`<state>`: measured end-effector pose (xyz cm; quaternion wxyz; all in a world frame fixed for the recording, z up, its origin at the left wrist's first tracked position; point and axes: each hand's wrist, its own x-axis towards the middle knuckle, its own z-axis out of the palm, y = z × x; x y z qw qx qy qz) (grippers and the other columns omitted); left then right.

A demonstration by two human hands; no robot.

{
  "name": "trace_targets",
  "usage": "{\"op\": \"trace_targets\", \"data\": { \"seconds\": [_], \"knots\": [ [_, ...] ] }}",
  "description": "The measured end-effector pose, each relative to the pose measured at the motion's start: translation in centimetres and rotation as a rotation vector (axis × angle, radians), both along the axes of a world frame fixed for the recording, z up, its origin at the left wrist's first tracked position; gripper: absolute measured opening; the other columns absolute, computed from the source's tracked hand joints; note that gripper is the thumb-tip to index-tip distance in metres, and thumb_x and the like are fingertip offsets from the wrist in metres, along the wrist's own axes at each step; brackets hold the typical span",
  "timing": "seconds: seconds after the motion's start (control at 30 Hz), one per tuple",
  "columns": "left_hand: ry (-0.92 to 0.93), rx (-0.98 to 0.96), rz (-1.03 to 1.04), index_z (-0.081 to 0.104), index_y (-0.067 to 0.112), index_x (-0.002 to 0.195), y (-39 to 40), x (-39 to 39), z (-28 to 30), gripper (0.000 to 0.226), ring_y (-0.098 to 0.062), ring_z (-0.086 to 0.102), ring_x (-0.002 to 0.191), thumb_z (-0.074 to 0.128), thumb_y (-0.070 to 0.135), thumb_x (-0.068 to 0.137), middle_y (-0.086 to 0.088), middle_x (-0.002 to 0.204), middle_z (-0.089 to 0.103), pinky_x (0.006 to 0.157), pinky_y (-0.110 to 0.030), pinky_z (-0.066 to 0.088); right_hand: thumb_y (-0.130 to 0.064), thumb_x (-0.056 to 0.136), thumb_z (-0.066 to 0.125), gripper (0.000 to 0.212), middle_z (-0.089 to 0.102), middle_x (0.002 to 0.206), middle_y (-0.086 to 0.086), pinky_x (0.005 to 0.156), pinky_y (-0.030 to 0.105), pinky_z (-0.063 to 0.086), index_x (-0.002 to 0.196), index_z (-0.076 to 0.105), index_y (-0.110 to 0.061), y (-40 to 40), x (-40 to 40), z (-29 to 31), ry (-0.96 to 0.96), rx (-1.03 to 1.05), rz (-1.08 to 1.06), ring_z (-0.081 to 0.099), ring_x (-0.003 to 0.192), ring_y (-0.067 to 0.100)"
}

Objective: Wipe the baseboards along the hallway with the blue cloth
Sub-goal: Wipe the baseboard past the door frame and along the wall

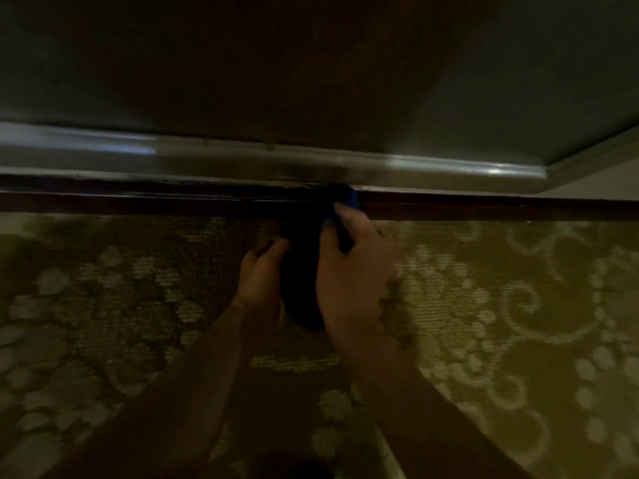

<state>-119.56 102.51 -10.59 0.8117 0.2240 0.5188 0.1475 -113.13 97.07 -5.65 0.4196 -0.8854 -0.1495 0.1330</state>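
The wall (311, 57) fills the upper part of the dim view, dark in the middle and grey-green to both sides. Under it the carpet (501, 323) covers the floor, olive-yellow with pale flower and scroll patterns. Between wall and carpet runs the baseboard: a pale, glossy moulding (242, 160) on top and a dark red-brown strip (484, 209) below it, going from the left edge to the right, where the moulding turns a corner. Two bare forearms come up from the bottom edge to the middle of the picture. The right hand (352, 271) has its fingers curled around the blue cloth (304, 271) and presses its upper end against the dark strip of the baseboard. The left hand (259, 271) grips the left side of the same cloth with curled fingers, just beside the right hand. The cloth hangs as a dark bundle between both hands, above the carpet; only its upper right edge shows clear blue.
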Motion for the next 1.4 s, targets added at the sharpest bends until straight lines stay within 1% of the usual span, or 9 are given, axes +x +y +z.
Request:
{"op": "trace_targets", "data": {
  "seconds": [0.2,0.3,0.47,0.67,0.87,0.97,1.07,1.23,1.4],
  "knots": [
    [0.081,0.198,-0.046,0.065,0.018,0.093,-0.3,-0.8,-1.0,0.012,-0.020,0.067,0.088,0.056,0.011,0.095,-0.003,0.091,0.070,0.080,-0.037,0.054,-0.014,0.091,0.059,0.021,0.067,0.098,-0.016,0.083,0.011,0.048,0.110,0.068,-0.019,-1.7,2.9,-0.6,0.033,0.168,-0.225,0.059,0.089,-0.009],
    [0.140,0.164,0.049,0.066,0.011,0.108,-0.5,-0.1,-0.8,0.016,-0.027,0.069,0.099,0.059,0.016,0.094,-0.009,0.105,0.071,0.091,-0.045,0.054,-0.013,0.088,0.061,0.022,0.063,0.088,-0.020,0.081,0.018,0.051,0.107,0.069,-0.020,-1.0,2.8,-1.7,0.050,0.229,-0.383,0.060,0.083,-0.004],
    [0.141,0.115,0.101,0.067,0.005,0.115,-0.6,0.8,-1.1,0.024,-0.030,0.069,0.101,0.062,0.012,0.092,-0.010,0.103,0.073,0.076,-0.037,0.058,-0.018,0.091,0.059,0.022,0.053,0.081,-0.032,0.069,0.000,0.043,0.109,0.067,-0.025,-0.7,2.8,-2.2,0.017,0.254,-0.368,0.054,0.076,-0.021],
    [0.011,0.140,0.110,0.068,0.016,0.082,-0.6,0.4,-1.8,0.013,-0.018,0.074,0.072,0.063,0.009,0.091,-0.003,0.081,0.077,0.060,-0.031,0.055,-0.014,0.090,0.059,0.022,0.068,0.095,-0.012,0.079,0.024,0.054,0.109,0.069,-0.020,-0.6,2.1,-2.7,-0.079,0.362,-0.392,0.064,0.086,0.002],
    [-0.072,0.135,0.144,0.062,0.010,0.096,-1.0,-0.5,-1.5,0.010,-0.016,0.070,0.066,0.054,0.004,0.095,-0.012,0.091,0.068,0.051,-0.022,0.053,-0.009,0.090,0.059,0.033,0.066,0.116,0.001,0.091,0.016,0.037,0.123,0.063,-0.015,0.4,-0.7,-2.2,-0.242,0.183,-0.222,0.060,0.102,0.011],
    [-0.116,0.160,0.112,0.058,0.015,0.107,-1.5,-1.0,-1.1,0.012,-0.013,0.064,0.079,0.048,0.013,0.100,-0.005,0.099,0.063,0.068,-0.027,0.052,-0.008,0.089,0.059,0.037,0.062,0.118,0.002,0.096,0.016,0.039,0.126,0.058,-0.012,0.9,-3.4,-2.1,-0.326,0.115,-0.026,0.058,0.112,0.016],
    [-0.135,0.170,0.134,0.062,0.015,0.101,-1.8,-1.3,-0.8,0.012,-0.016,0.068,0.075,0.051,0.008,0.098,-0.005,0.092,0.068,0.063,-0.029,0.053,-0.010,0.092,0.055,0.034,0.063,0.116,-0.001,0.090,0.011,0.035,0.126,0.060,-0.014,0.1,-2.2,-1.7,-0.350,0.012,0.199,0.057,0.111,0.013],
    [-0.140,0.187,0.161,0.059,0.015,0.079,-1.9,-0.9,-0.9,0.019,-0.018,0.067,0.073,0.057,0.005,0.095,-0.008,0.083,0.068,0.062,-0.031,0.051,-0.011,0.091,0.053,0.035,0.069,0.114,0.004,0.097,0.031,0.045,0.124,0.063,-0.015,-0.5,0.5,-1.0,-0.311,-0.018,0.035,0.063,0.106,0.020],
    [-0.182,0.152,0.185,0.062,0.011,0.093,-1.9,-1.2,-1.2,0.008,-0.012,0.071,0.061,0.056,0.005,0.095,-0.003,0.075,0.072,0.050,-0.024,0.054,-0.010,0.093,0.053,0.035,0.068,0.110,-0.001,0.088,0.024,0.046,0.126,0.061,-0.018,0.3,-2.3,-1.8,-0.447,-0.056,0.256,0.058,0.108,0.014]
  ]
}}
